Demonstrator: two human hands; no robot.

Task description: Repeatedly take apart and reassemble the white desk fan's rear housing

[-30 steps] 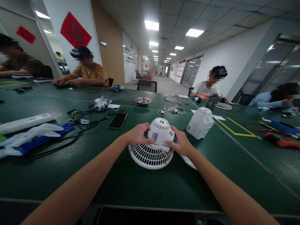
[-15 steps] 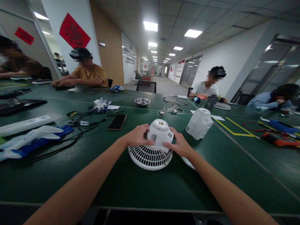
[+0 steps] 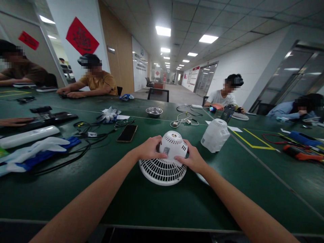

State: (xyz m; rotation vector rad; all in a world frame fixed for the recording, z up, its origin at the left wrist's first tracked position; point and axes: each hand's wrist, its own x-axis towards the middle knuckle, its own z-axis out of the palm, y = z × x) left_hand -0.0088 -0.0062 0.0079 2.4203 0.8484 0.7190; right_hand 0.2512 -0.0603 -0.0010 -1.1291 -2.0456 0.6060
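A small white fan (image 3: 163,170) lies face down on the green table (image 3: 141,202), its round grille flat and its domed motor housing (image 3: 173,143) pointing up. My left hand (image 3: 149,148) grips the left side of the housing with curled fingers. My right hand (image 3: 192,158) wraps the right side, fingers closed on it. A second white housing (image 3: 215,135) stands just right of the fan, apart from my hands.
A black phone (image 3: 127,133), tangled black cables (image 3: 86,133), blue-and-white gloves (image 3: 32,152) and a white bar (image 3: 27,135) lie to the left. A metal bowl (image 3: 154,111) sits behind. Orange and blue tools (image 3: 300,148) lie right. Several people sit around the table.
Both hands stay on the fan housing, barely shifted. At the far left another person's hand and a black device have come into view on the table.
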